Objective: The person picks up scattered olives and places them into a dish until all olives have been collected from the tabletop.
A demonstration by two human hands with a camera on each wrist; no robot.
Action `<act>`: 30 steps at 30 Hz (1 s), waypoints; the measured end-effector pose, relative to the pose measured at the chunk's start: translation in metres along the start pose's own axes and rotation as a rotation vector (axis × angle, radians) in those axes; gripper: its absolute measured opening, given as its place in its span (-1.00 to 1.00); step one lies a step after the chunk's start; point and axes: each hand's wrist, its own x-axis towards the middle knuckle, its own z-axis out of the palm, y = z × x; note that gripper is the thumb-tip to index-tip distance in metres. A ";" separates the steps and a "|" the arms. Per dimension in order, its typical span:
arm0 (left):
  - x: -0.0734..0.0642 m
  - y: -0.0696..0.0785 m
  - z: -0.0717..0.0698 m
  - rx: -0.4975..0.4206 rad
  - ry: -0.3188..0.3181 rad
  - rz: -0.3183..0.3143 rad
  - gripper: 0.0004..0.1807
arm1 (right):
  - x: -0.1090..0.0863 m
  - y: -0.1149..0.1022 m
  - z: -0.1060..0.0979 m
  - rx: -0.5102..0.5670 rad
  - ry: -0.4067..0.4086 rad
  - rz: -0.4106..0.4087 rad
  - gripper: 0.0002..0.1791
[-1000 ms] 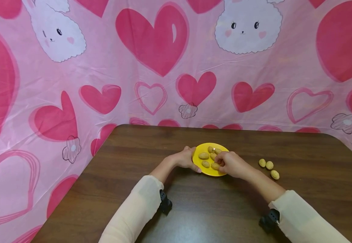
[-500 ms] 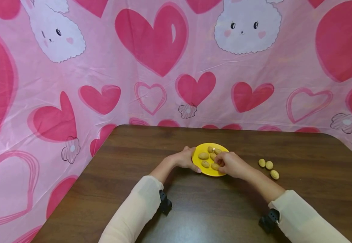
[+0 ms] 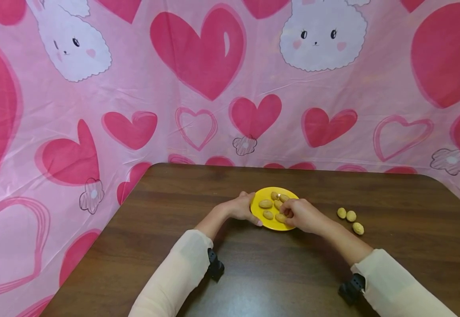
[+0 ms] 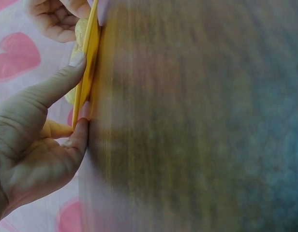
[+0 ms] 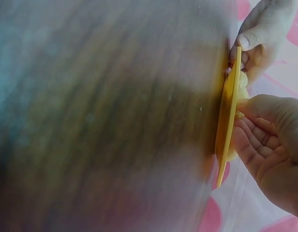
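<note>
A round yellow plate (image 3: 271, 226) on the table carries several small tan oval potatoes (image 3: 265, 204). At its left edge my left hand (image 3: 239, 207) grips the rim; in the left wrist view the thumb (image 4: 67, 77) lies along the rim and other fingertips are at the edge below. My right hand (image 3: 306, 215) reaches over the plate's right side with curled fingers. In the right wrist view, its thumb (image 5: 265, 105) and fingertips pinch a small potato (image 5: 240, 115) close over the plate, mostly hidden by the fingers.
To the plate's right, three more potatoes (image 3: 350, 215) lie on the brown wooden table (image 3: 198, 185). A pink cloth (image 3: 198, 132) with hearts hangs behind and to the left. Black wrist cameras (image 3: 216, 265) sit at both sleeve cuffs.
</note>
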 end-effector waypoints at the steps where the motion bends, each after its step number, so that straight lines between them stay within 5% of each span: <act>1: 0.000 0.000 0.000 0.001 0.000 0.000 0.06 | 0.000 0.000 0.000 -0.001 0.003 -0.003 -0.82; 30: 0.000 0.000 0.000 -0.044 -0.010 0.015 -0.02 | -0.015 0.009 -0.007 -0.002 0.072 -0.061 -0.78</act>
